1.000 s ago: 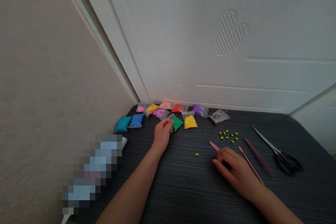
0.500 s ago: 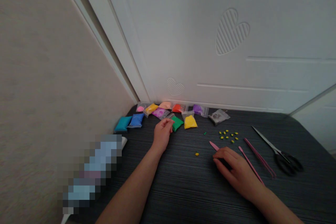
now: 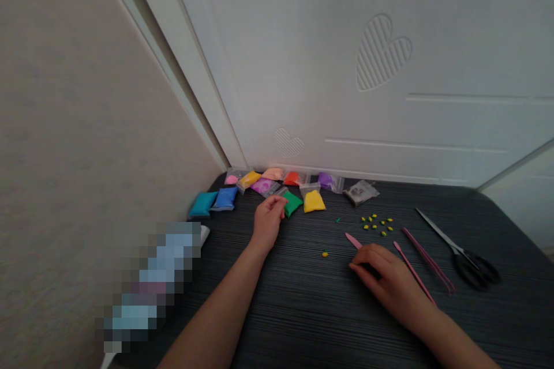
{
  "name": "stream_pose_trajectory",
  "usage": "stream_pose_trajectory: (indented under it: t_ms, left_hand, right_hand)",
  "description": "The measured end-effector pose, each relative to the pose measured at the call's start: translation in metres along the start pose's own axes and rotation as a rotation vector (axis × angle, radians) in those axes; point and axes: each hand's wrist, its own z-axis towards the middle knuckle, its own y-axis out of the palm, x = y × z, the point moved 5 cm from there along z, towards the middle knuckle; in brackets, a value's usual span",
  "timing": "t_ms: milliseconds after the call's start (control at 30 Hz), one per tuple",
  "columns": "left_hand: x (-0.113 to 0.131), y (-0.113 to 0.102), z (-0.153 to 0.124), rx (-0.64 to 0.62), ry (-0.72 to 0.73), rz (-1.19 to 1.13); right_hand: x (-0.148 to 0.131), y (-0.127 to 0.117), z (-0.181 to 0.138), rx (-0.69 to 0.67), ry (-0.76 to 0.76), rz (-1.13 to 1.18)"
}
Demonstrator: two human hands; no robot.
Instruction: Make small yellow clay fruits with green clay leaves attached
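Fingers (image 3: 362, 268) of the right hand (image 3: 389, 282) lie together, flat on the table (image 3: 303, 317), over the pink tool (image 3: 354, 240); whether they grip it cannot be told. The left hand (image 3: 267, 220) curls, fingertips meeting at the green bag (image 3: 293, 203) near the far edge; a pinch is unclear. Light pressure and low wrists would probably spare the yellow bits (image 3: 375, 223).

— Any writing on the clay packets (image 3: 314, 200) along the far edge of the table (image 3: 303, 311)?
— None that I can read. The clear bags show only coloured clay.
— The scissors (image 3: 465, 256) by the right edge?
— No brand shows.
— And the white door (image 3: 303, 40)?
— Two ribbed hearts (image 3: 382, 52), embossed, without words. The pixelated patch (image 3: 151, 282) at the left edge is unreadable.
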Motion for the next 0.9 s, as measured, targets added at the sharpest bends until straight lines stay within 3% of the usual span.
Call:
stream_pose_trajectory:
  t_ms: [233, 567, 900]
  left_hand:
    - [-0.001, 0.001, -0.001, 0.001, 0.002, 0.014]
    - [0.001, 0.001, 0.0, -0.001, 0.006, 0.024]
    - [0.0, 0.0, -0.001, -0.003, 0.014, 0.028]
  right_hand:
    - [0.006, 0.002, -0.003, 0.001, -0.033, -0.044]
    - [-0.003, -0.002, -0.001, -0.002, 0.061, -0.007]
    - [-0.005, -0.002, 0.0, -0.045, 0.018, -0.008]
